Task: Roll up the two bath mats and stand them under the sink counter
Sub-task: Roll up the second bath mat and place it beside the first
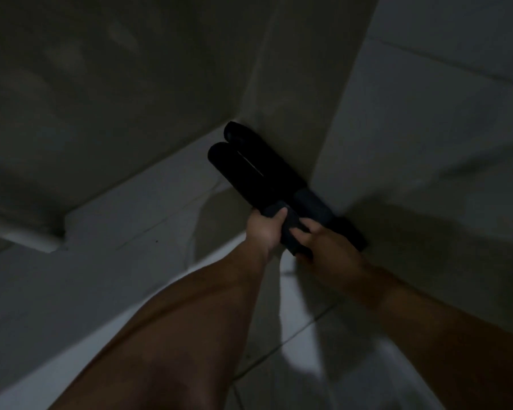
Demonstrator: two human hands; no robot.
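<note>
dark rolled mats (258,170) against wall (282,93); left hand (264,229), right hand (323,244) grip near one.

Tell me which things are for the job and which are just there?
For the job:
- two rolled dark bath mats, side by side against the wall
- left hand and right hand, both gripping the nearer roll's end

Just there:
- tiled floor
- wall
</note>
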